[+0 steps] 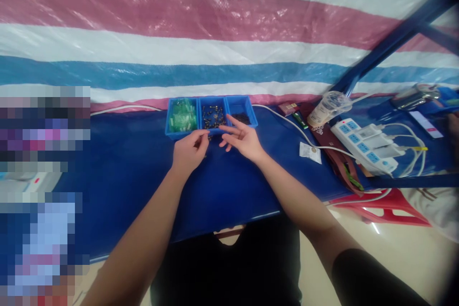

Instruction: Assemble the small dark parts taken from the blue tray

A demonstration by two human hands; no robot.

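Observation:
A blue three-part tray (pixel 168 129) stands at the back of the blue table. Clear green small pieces (pixel 182 114) fill its left compartment. Small dark-and-brass metal parts (pixel 213 114) lie scattered in the middle one, and dark small pieces (pixel 242 118) sit in the right one. My left hand (pixel 191 151) is closed in a pinch at the tray's front edge; a tiny dark thing shows by its fingertips, too small to name. My right hand (pixel 244 141) is in front of the middle and right compartments, fingers spread, with nothing visible in it.
To the right are a plastic cup (pixel 324 110), a white power strip (pixel 364 146) with plugged-in chargers, a small white packet (pixel 310 152) and a brown strap-like bag (pixel 335 162). A white cable (pixel 287 122) crosses the table. A striped sheet (pixel 215 14) hangs behind.

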